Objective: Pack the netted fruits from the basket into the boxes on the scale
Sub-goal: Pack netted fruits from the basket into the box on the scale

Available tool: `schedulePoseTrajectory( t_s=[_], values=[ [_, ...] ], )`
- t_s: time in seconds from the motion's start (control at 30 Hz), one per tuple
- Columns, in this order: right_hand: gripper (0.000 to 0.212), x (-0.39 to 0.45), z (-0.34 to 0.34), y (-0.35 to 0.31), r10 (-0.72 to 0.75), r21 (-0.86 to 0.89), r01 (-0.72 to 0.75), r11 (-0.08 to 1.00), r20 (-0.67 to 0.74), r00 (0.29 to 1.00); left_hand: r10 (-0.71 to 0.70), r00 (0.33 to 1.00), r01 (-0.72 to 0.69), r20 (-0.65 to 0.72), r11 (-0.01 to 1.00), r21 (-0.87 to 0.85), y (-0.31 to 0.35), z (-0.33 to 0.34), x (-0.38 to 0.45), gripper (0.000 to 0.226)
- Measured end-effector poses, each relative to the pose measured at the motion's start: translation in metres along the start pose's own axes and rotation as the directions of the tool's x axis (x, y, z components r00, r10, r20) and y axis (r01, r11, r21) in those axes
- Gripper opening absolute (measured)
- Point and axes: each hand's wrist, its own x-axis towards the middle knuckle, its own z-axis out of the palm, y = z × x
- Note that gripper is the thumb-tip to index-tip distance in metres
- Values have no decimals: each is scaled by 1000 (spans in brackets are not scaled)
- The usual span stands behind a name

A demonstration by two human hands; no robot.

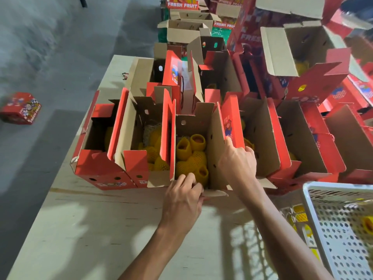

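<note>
An open red carton stands at the table's near edge, holding several fruits in yellow foam netting. My left hand grips the carton's near end wall, fingers curled over its rim beside the fruits. My right hand holds the carton's right side flap, the forefinger stretched up along the flap's edge. The white perforated basket sits at the lower right, with a few netted fruits inside. No scale is visible.
More open red cartons with netted fruits flank the held one on the pale table. Empty cartons are stacked behind and to the right. A closed red box lies on the grey floor at left.
</note>
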Motion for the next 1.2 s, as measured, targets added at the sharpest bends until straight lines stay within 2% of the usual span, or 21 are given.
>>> schedulePoseTrajectory(
  t_s=[0.17,0.27,0.33,0.5,0.6,0.7,0.83,0.93,1.07,1.2],
  values=[
    [51,-2,11,-34,65,21,-63,998,-113,992,-20,993,13,-113,998,-64,8,2,12,7],
    [50,-1,17,-41,40,36,-36,999,-101,994,5,990,-18,-144,996,-90,4,4,11,16],
    [50,-1,18,-42,2,-39,-6,999,-101,995,40,983,-57,-180,995,-87,-1,4,9,21],
    [52,1,15,-47,7,-31,-12,999,-171,985,85,954,-110,-287,991,-72,-9,-5,14,29],
    [56,2,17,-48,-9,-25,6,1000,-159,987,59,970,-81,-236,993,-83,-12,-10,17,29],
    [57,1,18,-49,-20,20,23,1000,-109,994,-22,993,7,-119,993,-120,-12,-15,18,58],
    [61,-5,16,-52,-17,224,25,974,-38,999,-52,999,46,-15,959,-279,-6,-19,22,74],
    [67,-6,12,-51,19,362,-27,932,27,999,-105,994,83,-32,908,-411,4,-20,24,74],
    [75,-14,6,-46,58,431,-64,900,26,998,-327,943,256,-56,824,-505,10,-24,29,63],
    [74,-22,2,-44,78,408,-68,910,-7,997,-484,874,448,48,762,-468,5,-31,35,71]
  ],
)
